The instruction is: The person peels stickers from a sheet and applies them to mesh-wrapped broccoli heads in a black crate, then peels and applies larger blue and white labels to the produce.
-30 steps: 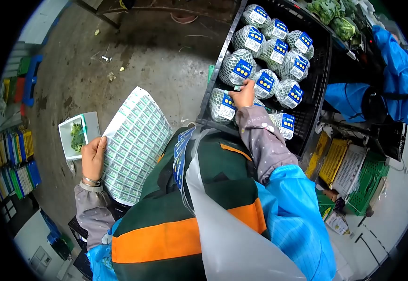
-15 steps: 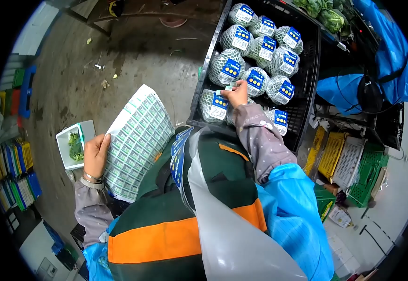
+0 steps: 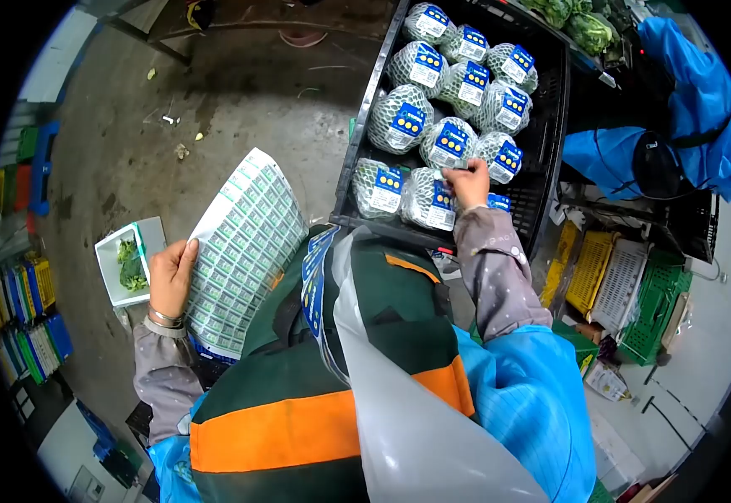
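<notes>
My left hand point(image 3: 173, 275) grips the lower left edge of a sheet of small green-and-white stickers point(image 3: 252, 239), its thumb on the printed face. Over the near part of a black crate point(image 3: 350, 180), my right hand point(image 3: 469, 184) is pinched at the fingertips around a small sticker, mostly hidden by the fingers. The fingertips are at the upper right of a net-wrapped round pack point(image 3: 418, 199) with a blue-and-white label. Several similar packs, such as the one at the near left point(image 3: 365, 186), sit in the crate with labels facing up. My right hand partly covers the pack at the near right.
A white box point(image 3: 112, 272) with green leaves stands at the left. Yellow, white and green crates point(image 3: 655, 314) are stacked at the right. Blue fabric point(image 3: 701, 109) hangs at the upper right, near leafy greens point(image 3: 590, 32). A wooden bench point(image 3: 256, 21) is at the far side.
My right hand has moved right and slightly nearer, from beside the near-left pack to the pack right of it. My left hand still holds the sheet, nearly unmoved.
</notes>
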The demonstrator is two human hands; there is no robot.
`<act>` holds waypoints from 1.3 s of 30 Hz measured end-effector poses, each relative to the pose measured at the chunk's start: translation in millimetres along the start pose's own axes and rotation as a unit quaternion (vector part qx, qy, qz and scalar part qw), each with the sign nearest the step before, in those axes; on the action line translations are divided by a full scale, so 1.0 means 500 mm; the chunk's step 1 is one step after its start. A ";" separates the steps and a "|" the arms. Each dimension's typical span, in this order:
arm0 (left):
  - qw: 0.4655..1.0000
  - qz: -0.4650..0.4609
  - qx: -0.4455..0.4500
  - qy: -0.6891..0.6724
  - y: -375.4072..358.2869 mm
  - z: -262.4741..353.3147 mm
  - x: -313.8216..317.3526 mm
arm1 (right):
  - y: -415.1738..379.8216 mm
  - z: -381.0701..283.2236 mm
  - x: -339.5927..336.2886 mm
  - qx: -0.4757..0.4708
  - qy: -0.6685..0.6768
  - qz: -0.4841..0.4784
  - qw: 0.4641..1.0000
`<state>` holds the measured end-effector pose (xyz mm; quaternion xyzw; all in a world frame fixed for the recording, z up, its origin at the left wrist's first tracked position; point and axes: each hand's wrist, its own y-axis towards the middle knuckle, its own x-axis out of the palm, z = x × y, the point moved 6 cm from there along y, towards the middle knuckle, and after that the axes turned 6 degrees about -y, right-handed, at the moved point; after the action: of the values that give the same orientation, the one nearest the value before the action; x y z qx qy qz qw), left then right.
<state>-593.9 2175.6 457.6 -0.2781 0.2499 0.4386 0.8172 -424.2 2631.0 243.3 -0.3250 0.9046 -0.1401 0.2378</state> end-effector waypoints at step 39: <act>0.945 -0.023 0.304 0.114 0.110 0.309 0.037 | -0.136 -0.310 -0.064 -0.187 0.045 -0.032 0.981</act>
<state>-606.6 2315.8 543.7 -0.0703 0.4566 0.2880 0.8388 -447.9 2616.4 413.1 -0.3858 0.9138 0.0097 0.1267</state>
